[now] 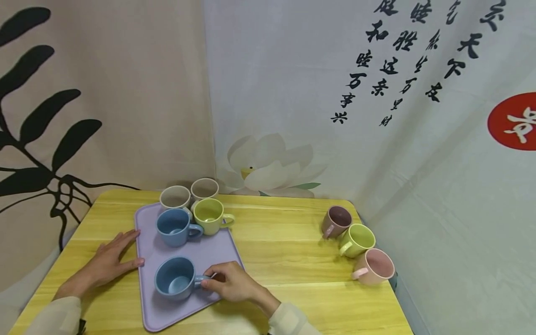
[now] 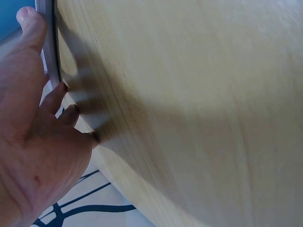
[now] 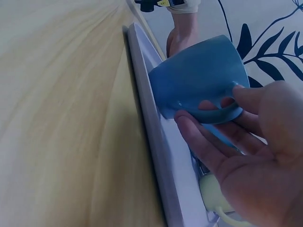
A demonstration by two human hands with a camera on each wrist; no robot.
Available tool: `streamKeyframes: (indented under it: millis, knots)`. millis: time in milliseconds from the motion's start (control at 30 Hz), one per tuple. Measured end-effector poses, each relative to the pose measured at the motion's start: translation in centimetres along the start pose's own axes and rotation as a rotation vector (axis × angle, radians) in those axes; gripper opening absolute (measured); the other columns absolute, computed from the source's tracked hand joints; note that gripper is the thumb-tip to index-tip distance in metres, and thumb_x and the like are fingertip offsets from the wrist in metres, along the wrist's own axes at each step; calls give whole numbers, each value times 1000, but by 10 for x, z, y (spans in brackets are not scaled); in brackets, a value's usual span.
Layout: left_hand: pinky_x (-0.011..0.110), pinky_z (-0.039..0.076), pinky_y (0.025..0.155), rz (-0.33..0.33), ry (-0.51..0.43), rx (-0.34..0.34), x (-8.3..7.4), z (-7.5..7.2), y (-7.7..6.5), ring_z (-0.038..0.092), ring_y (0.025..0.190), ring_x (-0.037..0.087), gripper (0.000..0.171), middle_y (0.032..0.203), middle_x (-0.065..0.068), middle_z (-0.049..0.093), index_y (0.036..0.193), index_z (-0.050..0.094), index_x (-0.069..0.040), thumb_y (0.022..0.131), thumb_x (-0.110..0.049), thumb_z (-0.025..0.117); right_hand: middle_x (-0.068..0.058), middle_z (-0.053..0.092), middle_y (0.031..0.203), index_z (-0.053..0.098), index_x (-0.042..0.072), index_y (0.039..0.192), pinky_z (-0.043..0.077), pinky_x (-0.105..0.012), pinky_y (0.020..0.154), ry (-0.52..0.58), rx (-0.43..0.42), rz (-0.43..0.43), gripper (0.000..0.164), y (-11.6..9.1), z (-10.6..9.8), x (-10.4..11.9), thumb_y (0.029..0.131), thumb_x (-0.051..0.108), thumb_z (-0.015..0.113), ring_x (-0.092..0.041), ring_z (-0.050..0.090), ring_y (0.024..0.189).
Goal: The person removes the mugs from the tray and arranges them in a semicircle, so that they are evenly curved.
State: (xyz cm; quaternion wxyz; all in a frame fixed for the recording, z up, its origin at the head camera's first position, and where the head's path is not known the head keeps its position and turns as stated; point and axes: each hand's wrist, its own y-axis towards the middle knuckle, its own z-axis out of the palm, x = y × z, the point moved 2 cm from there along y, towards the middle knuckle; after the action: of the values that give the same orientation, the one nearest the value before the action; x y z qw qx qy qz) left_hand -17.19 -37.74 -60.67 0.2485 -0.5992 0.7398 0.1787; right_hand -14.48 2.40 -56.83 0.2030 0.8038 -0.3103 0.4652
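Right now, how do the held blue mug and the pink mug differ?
The right hand holds the blue mug by its handle; no hand touches the pink mug. The blue mug is over the purple tray; the pink mug stands on the table. In the head view, the blue handle points right, the pink one left. Each has one handle.

Right hand [image 1: 234, 281]: its fingers conceal, from my view, part of the handle [image 1: 199, 278] on the near blue mug [image 1: 175, 279]. Left pale mug [image 1: 175, 197]: base obscured by the far blue mug [image 1: 172, 229]. Right pale mug [image 1: 205, 188]: base obscured by the adjoining green mug [image 1: 207, 222]. Left sleeve [image 1: 56, 318] and red disc [image 1: 497, 122]: cut off by the head view's edges. Left hand [image 1: 104, 265]: cropped in the left wrist view. Dark object [image 3: 147, 6] near that sleeve: cropped at the right wrist view's top; I cannot identify it.
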Motion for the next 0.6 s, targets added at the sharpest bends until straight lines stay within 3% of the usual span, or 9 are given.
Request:
streamKeyframes:
  millis: [233,600]
  knots:
    - [100,9,118,-4,-12,7,-1,-1,0,18,160,77,99,176,44,28,174,30,0,103,-46,82,-3,86,96,83,9,112,57,-6,78,-127,-36,-108,17,-8,3,0,113,22,72,21,58,83]
    - [100,7,119,-11,-27,14,2,2,0,16,162,76,100,177,43,27,174,29,0,103,-45,82,-17,87,104,83,3,113,63,-13,86,77,-105,-61,18,-27,-6,-1,111,19,74,13,69,90]
